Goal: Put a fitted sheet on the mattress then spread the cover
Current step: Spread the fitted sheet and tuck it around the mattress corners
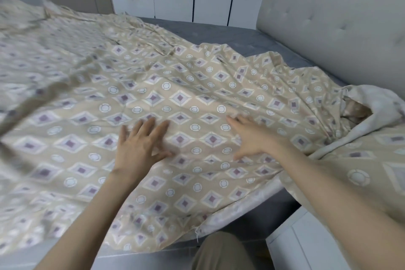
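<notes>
The task looks to be in its second half. The patterned beige cover point(175, 85) lies across most of the bed, from the near edge to the far left, where its border is rumpled. It is not yet spread out: a grey strip of the mattress point(219, 33) shows bare at the far side and along the padded headboard point(328, 28) on the right. On the near right the cover is gathered into a bunched corner point(372, 112) with its pale underside turned up. Whether the grey surface is the fitted sheet or the bare mattress cannot be told from this view, so the first step can only be presumed done. What seems left is to pull the bunched corner out toward the headboard, draw the far edge over the grey strip and smooth the creases that run across the middle. Both arms reach forward from the near edge. The left hand point(142, 144) lies palm down on the cover with its fingers straight and fanned. The right hand point(254, 138) lies just beside it to the right, also flat with fingers spread toward the far left. Each grip is wide and holds nothing, pressing the cloth rather than pinching it. This looks like a smoothing stroke, though motion blur softens the fingertips.
</notes>
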Demonstrator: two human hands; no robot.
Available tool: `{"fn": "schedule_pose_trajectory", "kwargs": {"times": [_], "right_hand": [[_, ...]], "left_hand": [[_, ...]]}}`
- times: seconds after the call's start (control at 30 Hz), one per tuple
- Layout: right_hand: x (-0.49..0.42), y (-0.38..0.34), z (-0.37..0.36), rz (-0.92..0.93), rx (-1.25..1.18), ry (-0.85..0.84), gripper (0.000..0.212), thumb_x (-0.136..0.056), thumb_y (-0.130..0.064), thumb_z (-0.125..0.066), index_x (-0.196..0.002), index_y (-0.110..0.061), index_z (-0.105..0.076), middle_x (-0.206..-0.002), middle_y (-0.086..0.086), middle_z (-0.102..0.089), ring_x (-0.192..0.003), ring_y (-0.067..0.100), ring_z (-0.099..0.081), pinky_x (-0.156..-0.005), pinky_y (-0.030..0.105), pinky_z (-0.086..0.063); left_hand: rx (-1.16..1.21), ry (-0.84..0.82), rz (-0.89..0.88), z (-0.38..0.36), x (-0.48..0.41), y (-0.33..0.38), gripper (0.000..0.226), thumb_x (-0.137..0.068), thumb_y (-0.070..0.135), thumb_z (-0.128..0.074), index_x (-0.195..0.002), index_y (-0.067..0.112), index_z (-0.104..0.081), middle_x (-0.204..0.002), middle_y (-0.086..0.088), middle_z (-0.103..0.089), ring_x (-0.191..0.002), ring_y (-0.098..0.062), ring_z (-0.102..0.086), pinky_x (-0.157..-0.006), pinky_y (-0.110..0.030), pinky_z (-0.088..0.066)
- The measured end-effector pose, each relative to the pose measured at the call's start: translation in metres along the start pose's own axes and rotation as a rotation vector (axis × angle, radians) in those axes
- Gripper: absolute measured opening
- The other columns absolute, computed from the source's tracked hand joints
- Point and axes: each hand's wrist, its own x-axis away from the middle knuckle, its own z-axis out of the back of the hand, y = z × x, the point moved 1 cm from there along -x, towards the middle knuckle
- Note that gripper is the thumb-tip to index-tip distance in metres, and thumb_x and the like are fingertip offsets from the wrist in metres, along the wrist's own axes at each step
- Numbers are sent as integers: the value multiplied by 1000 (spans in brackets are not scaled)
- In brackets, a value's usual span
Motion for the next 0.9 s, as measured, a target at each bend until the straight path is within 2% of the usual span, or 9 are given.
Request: {"fn": "schedule_pose_trajectory", "kwargs": {"times": [0.1,0.17,0.27,0.37,0.47,0.53,0.63,0.73,0.9], "right_hand": [[-7,-38,8,250,-49,55,90,-89,-53,-57,-154,-27,-1,-161,-1,4,-148,19,4,-118,41,-4],[-18,-61,5,344,-91,58,82,-93,-51,-49,-154,-26,0,-161,-2,6,-148,18,5,-119,39,-2],[-34,-85,-6,380,-62,89,79,-96,-51,-41,-153,-30,9,-158,-5,18,-147,17,15,-120,46,3],[-44,-105,-11,419,35,147,77,-96,-54,-35,-152,-31,13,-158,-7,21,-146,18,17,-119,49,2],[-51,-130,-9,495,81,183,77,-97,-55,-33,-152,-27,12,-158,-8,19,-146,20,17,-120,46,4],[-58,-151,-6,539,97,200,78,-97,-56,-31,-152,-22,13,-158,-8,18,-147,19,16,-120,44,4],[-70,-184,-4,601,107,224,79,-97,-57,-30,-153,-21,12,-159,-6,17,-147,19,12,-120,40,4],[-82,-215,-2,652,100,250,79,-97,-56,-32,-153,-21,10,-160,-6,14,-148,21,12,-120,36,5],[-99,-268,3,731,114,274,80,-97,-54,-37,-153,-21,10,-160,-7,13,-147,20,13,-120,36,5]], "left_hand": [[21,-65,53,16,12,-29,75,-82,60,-52,-148,37,-25,-154,3,-29,-143,-24,-25,-109,-58,-19],[12,-105,61,16,19,-47,69,-88,57,-41,-149,42,-11,-158,8,-15,-147,-20,-11,-112,-56,-14],[-52,-104,65,15,29,-72,63,-89,55,-32,-149,41,-18,-156,8,-24,-144,-23,-23,-107,-60,-22],[-115,-87,127,17,39,-99,64,-87,54,-42,-147,37,-30,-151,4,-36,-138,-28,-36,-103,-61,-27],[-116,-54,274,19,53,-131,71,-85,48,-57,-148,35,-27,-153,0,-33,-142,-28,-28,-110,-57,-20],[-109,-55,374,23,61,-153,74,-87,48,-57,-149,34,-21,-155,-1,-27,-144,-28,-21,-112,-54,-16],[-55,-79,486,29,68,-179,74,-89,46,-55,-151,32,-17,-158,-1,-19,-145,-27,-12,-112,-51,-19],[27,-32,531,31,73,-195,72,-88,41,-58,-150,28,-23,-157,-4,-20,-145,-26,-13,-113,-46,-22],[82,24,538,33,84,-221,67,-90,21,-61,-148,21,-28,-156,-6,-23,-146,-22,-12,-114,-43,-26]]}}
